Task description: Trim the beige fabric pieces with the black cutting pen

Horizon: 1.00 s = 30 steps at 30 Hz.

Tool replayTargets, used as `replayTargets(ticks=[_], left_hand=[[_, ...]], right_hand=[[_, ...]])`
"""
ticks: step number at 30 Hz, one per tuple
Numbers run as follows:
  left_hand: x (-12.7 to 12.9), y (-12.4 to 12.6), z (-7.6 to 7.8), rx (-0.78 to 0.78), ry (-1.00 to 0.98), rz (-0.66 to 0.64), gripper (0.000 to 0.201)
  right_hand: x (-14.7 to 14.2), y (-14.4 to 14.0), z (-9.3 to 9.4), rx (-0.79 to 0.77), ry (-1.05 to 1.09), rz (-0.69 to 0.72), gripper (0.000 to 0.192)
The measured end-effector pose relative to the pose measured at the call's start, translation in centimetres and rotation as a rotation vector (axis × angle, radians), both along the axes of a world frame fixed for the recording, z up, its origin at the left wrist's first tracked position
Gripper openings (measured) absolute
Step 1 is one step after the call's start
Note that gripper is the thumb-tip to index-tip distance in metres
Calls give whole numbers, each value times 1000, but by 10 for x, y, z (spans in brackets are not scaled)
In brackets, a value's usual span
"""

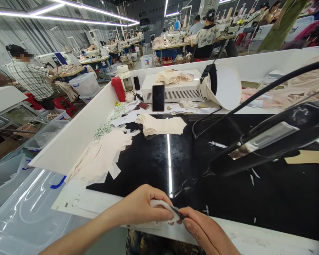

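Note:
At the front edge of the table, my left hand point(146, 205) is closed around a folded, pale piece of fabric point(161, 204). Close beside it, the fingers of my right hand point(203, 226) pinch a small dark tool point(177, 211) that lies against the fabric. Its kind is partly hidden by my fingers. Farther back lies a stack of cream fabric pieces point(162, 125). A larger spread of similar cut pieces point(99, 156) rests to the left of the black tabletop point(149, 170).
A black machine arm point(271, 141) reaches in from the right. Behind the tabletop stand a phone point(158, 98), a white vented box point(172, 86), a white visor point(225, 86) and a red cup point(118, 89). A clear plastic bin point(23, 209) sits at lower left. Other people work at tables beyond.

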<state>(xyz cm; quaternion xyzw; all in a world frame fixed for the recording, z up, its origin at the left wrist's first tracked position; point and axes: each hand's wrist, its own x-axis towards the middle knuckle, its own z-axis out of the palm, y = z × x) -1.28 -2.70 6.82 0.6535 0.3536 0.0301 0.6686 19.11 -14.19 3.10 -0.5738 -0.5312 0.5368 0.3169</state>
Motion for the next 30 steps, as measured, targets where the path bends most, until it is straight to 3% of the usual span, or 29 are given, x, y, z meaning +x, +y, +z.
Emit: replayTargets(ticks=[4, 16, 30], left_hand=[[-1, 0, 0, 20, 7, -10, 16], [2, -2, -1, 54, 7, -30, 14], [1, -5, -6, 66, 5, -46, 17]], right_hand=[[1, 0, -6, -15, 9, 67, 46], [-3, 0, -3, 67, -30, 4, 58], [-2, -6, -8, 8, 19, 57, 48]])
